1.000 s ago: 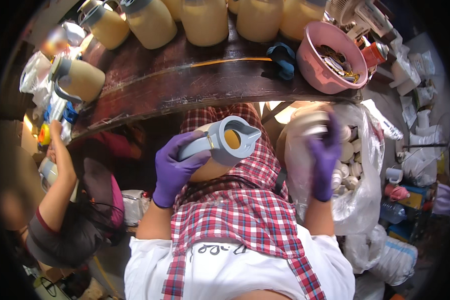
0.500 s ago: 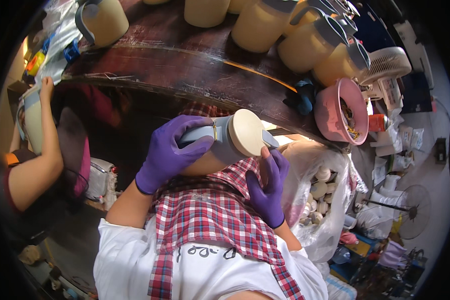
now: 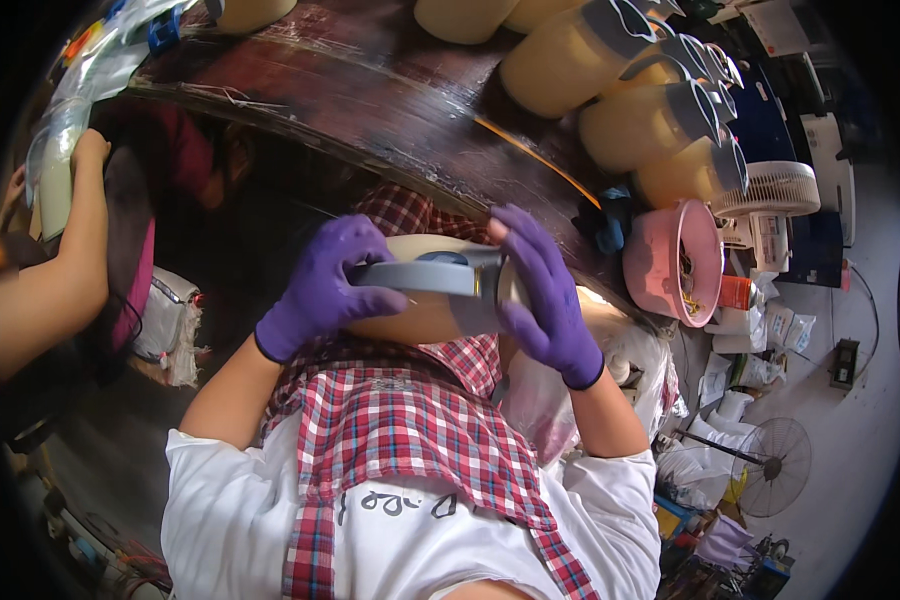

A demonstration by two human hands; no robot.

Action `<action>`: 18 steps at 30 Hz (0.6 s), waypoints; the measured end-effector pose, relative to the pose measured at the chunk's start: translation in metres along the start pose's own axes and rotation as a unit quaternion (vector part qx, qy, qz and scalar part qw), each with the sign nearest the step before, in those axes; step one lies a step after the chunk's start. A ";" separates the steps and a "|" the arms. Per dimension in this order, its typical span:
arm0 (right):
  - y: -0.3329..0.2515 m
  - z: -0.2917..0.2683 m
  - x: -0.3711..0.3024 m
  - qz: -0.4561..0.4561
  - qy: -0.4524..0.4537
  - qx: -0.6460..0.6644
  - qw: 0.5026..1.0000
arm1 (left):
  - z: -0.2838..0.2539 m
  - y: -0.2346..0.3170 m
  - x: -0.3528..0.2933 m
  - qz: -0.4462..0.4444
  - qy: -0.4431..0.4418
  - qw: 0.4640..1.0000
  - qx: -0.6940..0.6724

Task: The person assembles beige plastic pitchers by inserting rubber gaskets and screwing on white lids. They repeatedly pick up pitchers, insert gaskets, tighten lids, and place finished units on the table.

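Note:
A beige jug (image 3: 420, 322) with a grey collar and handle lies on its side above my lap, its top end toward the right. My left hand (image 3: 322, 288), in a purple glove, is closed around the grey handle (image 3: 420, 278). Against the top end, my right hand (image 3: 550, 305), gloved likewise with a bare fingertip showing, cups the cream lid (image 3: 513, 284), fingers over the far side and thumb on the near side. The palm hides most of the lid.
Several similar jugs (image 3: 560, 62) stand on the dark wooden table (image 3: 370, 105). A pink bowl (image 3: 650, 262) with small metal-coloured pieces sits at its right edge. Below is a clear bag (image 3: 540, 400). At left, another person's arm (image 3: 85, 220) holds a pale jug (image 3: 55, 200).
My right hand has moved up from below the lid and closed over it. The jug has turned, bringing its handle toward me and hiding the lid's top. My left hand still grips the handle.

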State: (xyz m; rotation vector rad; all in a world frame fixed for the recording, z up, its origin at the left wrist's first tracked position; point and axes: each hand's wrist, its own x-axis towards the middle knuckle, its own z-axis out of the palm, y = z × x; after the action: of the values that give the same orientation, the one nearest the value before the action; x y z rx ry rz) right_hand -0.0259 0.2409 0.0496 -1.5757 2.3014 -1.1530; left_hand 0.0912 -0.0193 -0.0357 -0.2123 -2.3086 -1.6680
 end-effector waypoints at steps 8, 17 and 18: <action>0.013 0.024 -0.054 0.250 0.184 0.141 0.940 | 0.050 0.010 0.012 -0.013 -0.055 0.973 -0.225; -0.005 -0.016 -0.038 0.112 0.016 -0.096 0.989 | 0.042 -0.019 0.037 -0.101 -0.160 0.940 -0.282; -0.008 -0.001 -0.043 0.197 0.046 -0.038 0.979 | 0.042 -0.016 0.036 -0.097 -0.120 0.957 -0.245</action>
State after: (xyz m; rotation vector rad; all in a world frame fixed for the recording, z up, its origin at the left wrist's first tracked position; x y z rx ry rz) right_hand -0.0012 0.2763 0.0424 -1.0319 2.5847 -1.0648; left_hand 0.0461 0.0139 -0.0515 -0.3110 -2.0829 -2.4230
